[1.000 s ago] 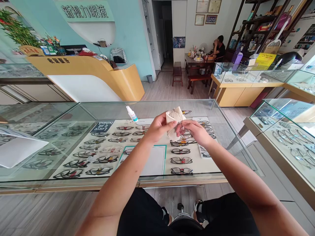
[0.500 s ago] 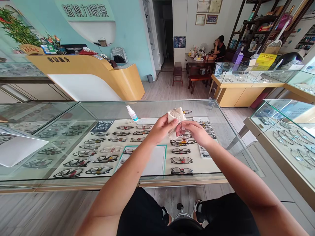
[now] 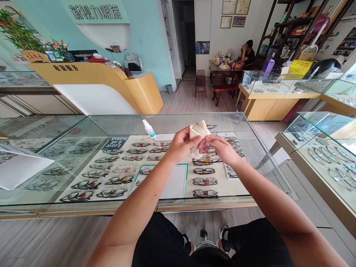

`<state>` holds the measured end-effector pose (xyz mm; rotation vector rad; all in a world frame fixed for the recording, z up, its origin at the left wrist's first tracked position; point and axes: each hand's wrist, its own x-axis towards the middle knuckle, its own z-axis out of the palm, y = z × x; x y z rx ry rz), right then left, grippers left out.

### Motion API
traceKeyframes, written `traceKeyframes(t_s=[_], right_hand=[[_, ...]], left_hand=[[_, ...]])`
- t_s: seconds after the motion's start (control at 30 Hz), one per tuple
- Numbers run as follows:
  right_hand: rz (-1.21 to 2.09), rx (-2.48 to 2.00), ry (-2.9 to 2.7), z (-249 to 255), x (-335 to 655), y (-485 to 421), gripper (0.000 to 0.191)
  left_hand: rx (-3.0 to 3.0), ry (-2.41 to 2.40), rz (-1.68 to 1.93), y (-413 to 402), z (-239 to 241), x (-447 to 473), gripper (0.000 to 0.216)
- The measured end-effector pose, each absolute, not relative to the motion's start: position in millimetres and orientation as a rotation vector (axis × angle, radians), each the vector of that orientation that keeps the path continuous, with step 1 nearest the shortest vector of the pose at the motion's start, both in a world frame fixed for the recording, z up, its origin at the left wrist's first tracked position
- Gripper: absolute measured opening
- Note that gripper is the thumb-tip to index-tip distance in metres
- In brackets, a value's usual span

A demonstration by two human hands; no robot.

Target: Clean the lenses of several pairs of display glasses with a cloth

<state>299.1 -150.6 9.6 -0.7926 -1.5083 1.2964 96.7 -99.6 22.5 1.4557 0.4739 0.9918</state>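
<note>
My left hand pinches a cream cleaning cloth, folded over one lens of a thin-framed pair of glasses. My right hand is closed on the other side of the glasses, just right of the cloth. Both hands hover above the glass top of a display counter. A small white spray bottle with a blue label stands on the glass to the left of my left hand.
Several rows of glasses lie inside the counter under the glass. More glass cases stand at the right and far left. A curved yellow reception desk is behind. A person sits at a table at the back.
My hands have shifted only slightly, the left thumb working the cloth over the lens; everything else is as before.
</note>
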Motion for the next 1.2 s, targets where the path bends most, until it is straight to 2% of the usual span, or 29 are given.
traceKeyframes(t_s=[0.5,0.87,1.2], right_hand=[[1.295,-0.710,-1.545,2.1,297.9,-147.1,0.036],[1.266,-0.717,-1.692,12.2,295.4,-153.8,0.045],[1.230,-0.792,-1.756,15.6,294.6,-160.2,0.047]], left_hand=[[1.455,0.404,0.996,-106.4,27.6,103.0,0.052],[1.477,0.511,1.100,-111.1,18.5,106.6,0.056],[1.552,0.704,1.309,-100.2,9.4,103.3,0.070]])
